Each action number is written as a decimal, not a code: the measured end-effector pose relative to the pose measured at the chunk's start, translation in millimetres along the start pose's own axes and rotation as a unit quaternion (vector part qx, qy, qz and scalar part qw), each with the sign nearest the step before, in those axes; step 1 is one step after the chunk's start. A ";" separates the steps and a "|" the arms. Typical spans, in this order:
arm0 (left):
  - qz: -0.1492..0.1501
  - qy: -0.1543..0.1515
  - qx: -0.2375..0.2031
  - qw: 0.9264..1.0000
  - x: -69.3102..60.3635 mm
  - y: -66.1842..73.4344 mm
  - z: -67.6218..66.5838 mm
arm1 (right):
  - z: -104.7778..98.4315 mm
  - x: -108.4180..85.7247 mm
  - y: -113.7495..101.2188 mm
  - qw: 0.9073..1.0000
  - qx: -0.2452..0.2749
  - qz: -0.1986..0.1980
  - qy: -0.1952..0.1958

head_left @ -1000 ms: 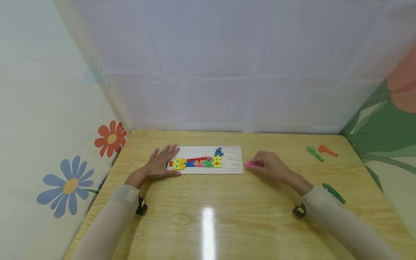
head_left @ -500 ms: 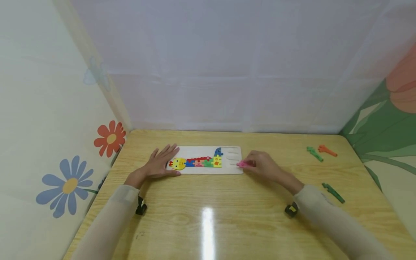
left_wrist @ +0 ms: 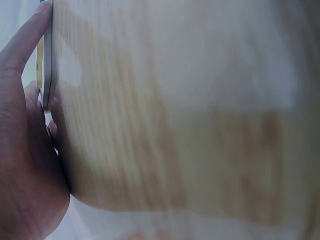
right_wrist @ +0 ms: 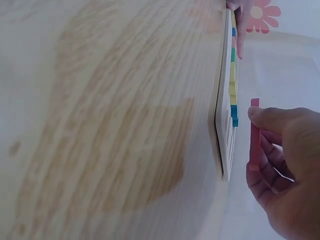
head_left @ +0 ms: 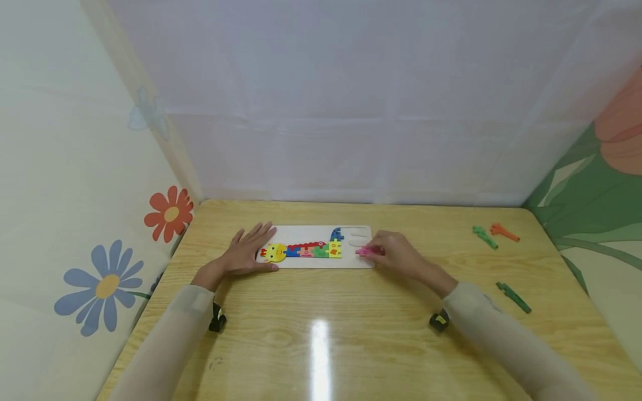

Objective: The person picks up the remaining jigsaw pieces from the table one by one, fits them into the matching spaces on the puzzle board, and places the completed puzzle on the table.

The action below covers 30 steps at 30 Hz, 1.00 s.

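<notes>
A white puzzle board (head_left: 306,233) lies lengthwise on the wooden table, partly filled with coloured giraffe pieces (head_left: 321,250). Its yellow giraffe head (head_left: 273,252) is at the left end, and bare leg-shaped grooves are at the right end. My left hand (head_left: 247,253) rests spread over the left end; in the left wrist view its thumb (left_wrist: 27,42) lies along the board's edge. My right hand (head_left: 398,255) pinches a pink puzzle piece (head_left: 363,252) over the right end. The right wrist view shows the pink piece (right_wrist: 255,137) raised off the board, between thumb and fingers.
At the table's right lie a light green piece (head_left: 485,237) and an orange piece (head_left: 505,231), close together. A dark green piece (head_left: 514,297) lies nearer, beyond my right forearm. A pale cloth wall (head_left: 351,156) stands along the table's back edge.
My right hand has moved left with the pink puzzle piece, from just off the board's right edge to over the grooves. The left hand and board have stayed in place.
</notes>
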<state>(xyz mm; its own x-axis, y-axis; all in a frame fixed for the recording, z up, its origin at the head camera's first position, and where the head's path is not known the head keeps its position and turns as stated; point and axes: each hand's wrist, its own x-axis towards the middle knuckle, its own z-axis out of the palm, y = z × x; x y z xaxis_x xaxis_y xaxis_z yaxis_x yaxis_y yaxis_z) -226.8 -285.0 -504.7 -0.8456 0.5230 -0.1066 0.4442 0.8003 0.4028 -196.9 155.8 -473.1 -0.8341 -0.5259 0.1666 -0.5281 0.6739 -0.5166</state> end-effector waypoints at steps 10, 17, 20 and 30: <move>0.012 0.013 -0.007 1.000 -1.0 -0.8 1.2 | 6.5 6.9 -7.9 1.000 -0.004 -0.013 0.004; 0.007 0.005 -0.004 1.000 0.8 -6.2 4.1 | 11.1 11.9 -12.4 1.000 0.000 -0.010 -0.001; 0.010 0.009 -0.003 1.000 0.6 -4.9 3.7 | 13.7 14.4 -12.6 1.000 -0.005 -0.015 0.000; 0.017 0.016 -0.005 1.000 -0.7 -2.4 3.0 | 20.7 20.0 -15.6 1.000 -0.010 0.002 -0.010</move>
<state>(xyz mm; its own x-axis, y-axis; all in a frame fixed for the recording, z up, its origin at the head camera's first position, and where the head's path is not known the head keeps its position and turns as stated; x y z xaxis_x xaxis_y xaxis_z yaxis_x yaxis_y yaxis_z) -226.4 -286.4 -508.3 -0.8392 0.5402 -0.0630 0.4702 0.7788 0.4152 -202.0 124.0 -479.1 -0.8328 -0.5332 0.1488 -0.5284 0.6855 -0.5008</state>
